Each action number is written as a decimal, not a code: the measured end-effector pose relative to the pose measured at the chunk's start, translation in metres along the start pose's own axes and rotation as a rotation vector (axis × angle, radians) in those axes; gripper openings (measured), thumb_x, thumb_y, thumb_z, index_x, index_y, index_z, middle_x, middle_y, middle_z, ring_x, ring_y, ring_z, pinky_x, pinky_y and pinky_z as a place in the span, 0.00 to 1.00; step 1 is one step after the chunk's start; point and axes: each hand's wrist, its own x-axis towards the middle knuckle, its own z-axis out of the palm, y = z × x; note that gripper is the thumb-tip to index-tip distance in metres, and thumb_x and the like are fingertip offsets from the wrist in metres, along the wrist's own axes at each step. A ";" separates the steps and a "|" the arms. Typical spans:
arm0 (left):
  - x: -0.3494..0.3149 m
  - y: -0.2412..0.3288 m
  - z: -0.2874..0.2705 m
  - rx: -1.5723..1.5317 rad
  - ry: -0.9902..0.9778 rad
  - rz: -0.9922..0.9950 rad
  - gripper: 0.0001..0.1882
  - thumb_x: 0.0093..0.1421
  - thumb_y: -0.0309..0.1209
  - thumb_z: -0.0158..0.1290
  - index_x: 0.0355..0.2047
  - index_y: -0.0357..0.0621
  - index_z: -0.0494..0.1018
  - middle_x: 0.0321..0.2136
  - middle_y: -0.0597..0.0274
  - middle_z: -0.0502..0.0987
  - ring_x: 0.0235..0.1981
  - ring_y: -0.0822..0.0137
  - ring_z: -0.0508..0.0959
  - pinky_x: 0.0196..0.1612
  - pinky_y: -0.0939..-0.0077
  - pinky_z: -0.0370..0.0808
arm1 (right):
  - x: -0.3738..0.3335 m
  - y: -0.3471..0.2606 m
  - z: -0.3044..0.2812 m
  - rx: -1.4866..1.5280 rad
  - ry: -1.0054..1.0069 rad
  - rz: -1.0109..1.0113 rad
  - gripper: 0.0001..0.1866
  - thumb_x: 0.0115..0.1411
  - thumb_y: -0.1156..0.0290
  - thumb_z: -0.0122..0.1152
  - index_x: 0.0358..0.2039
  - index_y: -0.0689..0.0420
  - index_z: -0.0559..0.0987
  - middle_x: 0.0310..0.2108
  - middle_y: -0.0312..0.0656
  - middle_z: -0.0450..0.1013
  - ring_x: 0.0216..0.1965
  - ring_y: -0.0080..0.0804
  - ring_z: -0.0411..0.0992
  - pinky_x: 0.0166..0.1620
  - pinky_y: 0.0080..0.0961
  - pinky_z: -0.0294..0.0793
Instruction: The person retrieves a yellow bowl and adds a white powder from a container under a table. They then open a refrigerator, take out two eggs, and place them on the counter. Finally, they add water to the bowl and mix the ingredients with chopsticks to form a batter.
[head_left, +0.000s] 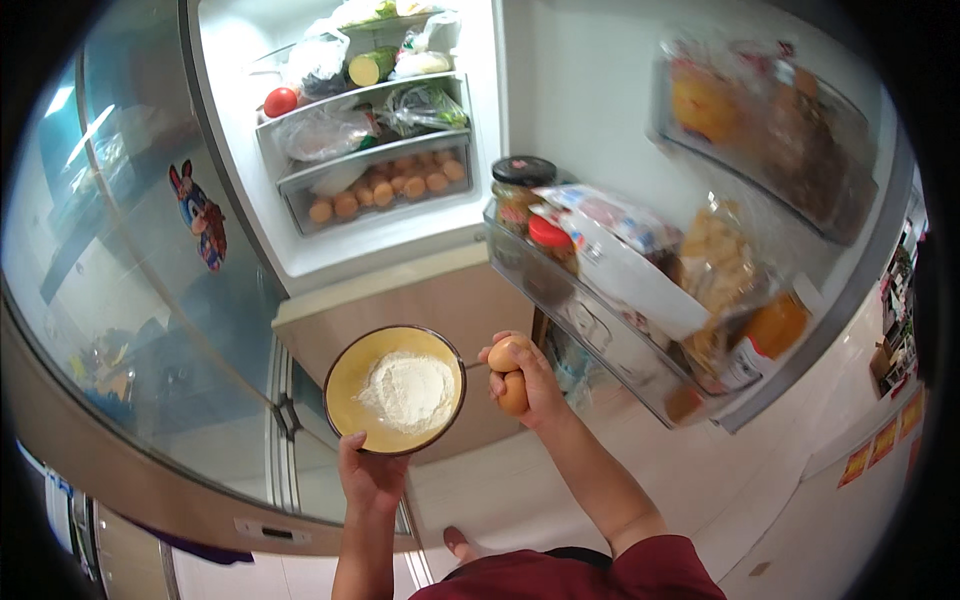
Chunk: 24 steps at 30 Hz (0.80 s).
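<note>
My left hand (371,474) grips the near rim of a yellow bowl (345,385) with a dark edge, its thumb over the rim. A mound of white powder like flour (410,392) lies inside the bowl. Just right of the bowl, my right hand (540,388) is closed around two brown eggs (513,392), one above the other. Both hands are in front of the open fridge (385,290). More brown eggs (385,190) fill its lowest clear drawer, beyond the bowl.
The fridge door (590,90) stands open to the right, its lower shelf (600,325) loaded with jars, bags and bottles. Higher shelves hold a tomato (280,101), a cut green vegetable (370,68) and bagged produce. A glass sliding door (130,300) is on the left.
</note>
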 end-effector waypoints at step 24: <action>-0.185 -0.054 0.038 0.058 0.026 -0.124 0.35 0.50 0.40 0.52 0.59 0.47 0.59 0.57 0.58 0.64 0.57 0.58 0.67 0.58 0.59 0.67 | -0.265 -0.114 0.016 -0.374 0.360 -0.529 0.25 0.60 0.69 0.55 0.57 0.59 0.64 0.37 0.48 0.73 0.18 0.27 0.69 0.24 0.23 0.72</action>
